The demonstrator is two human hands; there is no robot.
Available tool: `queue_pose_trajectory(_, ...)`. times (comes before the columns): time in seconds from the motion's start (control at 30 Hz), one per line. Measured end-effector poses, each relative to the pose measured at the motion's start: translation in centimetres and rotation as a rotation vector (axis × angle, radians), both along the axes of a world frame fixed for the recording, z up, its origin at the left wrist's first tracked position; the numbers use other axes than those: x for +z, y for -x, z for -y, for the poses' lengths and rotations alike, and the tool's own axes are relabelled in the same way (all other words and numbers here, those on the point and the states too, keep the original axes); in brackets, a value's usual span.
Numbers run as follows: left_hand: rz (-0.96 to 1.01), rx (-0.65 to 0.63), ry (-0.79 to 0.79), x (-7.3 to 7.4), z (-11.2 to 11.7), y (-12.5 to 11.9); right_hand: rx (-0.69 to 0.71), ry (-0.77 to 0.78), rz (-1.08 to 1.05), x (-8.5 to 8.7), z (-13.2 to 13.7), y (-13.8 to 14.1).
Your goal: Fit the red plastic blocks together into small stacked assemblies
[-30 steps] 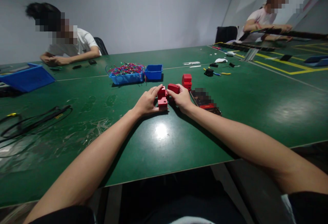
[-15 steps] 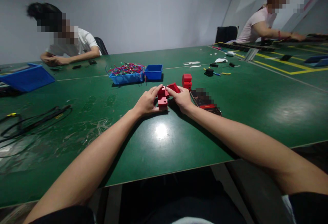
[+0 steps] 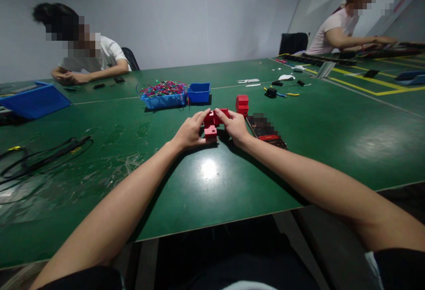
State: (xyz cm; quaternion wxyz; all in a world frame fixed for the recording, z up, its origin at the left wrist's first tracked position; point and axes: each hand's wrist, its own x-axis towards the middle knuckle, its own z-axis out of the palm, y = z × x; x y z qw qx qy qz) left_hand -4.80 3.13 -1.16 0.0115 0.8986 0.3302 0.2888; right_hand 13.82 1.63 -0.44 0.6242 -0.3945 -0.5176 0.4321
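My left hand [image 3: 190, 131] is closed around a red block [image 3: 210, 132] that has a notched shape and a small hole, low over the green table [image 3: 212, 197]. Against its right side my right hand [image 3: 236, 127] pinches a second red block [image 3: 223, 112], thumb on top. The two pieces look to be in contact, though fingers partly hide where they meet. Just beyond my right hand stands another red block [image 3: 242, 105], touched by neither hand. A dark phone-like device [image 3: 265, 131] with a lit screen lies to the right of my right wrist.
Beyond my hands are a blue bin [image 3: 166, 100] full of coloured wires and a smaller blue bin [image 3: 199, 94]. Black cables [image 3: 43, 161] and clear plastic film lie left. Pliers [image 3: 285, 94] are at the back right. Two people sit across the table.
My right hand has lowered and turned its red block from a tilted position to nearly level against the other block. My left hand has stayed in place.
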Motion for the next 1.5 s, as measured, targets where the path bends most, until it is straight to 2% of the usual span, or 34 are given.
queue_pose_trajectory(1.13, 0.021, -0.009, 0.030, -0.40, -0.25, 0.11, 0.012, 0.010, 0.041, -0.46, -0.07, -0.09)
queue_pose_trajectory(1.5, 0.035, -0.007, 0.038, -0.36, -0.26, -0.01, 0.000, -0.032, 0.092, -0.48, -0.18, -0.32)
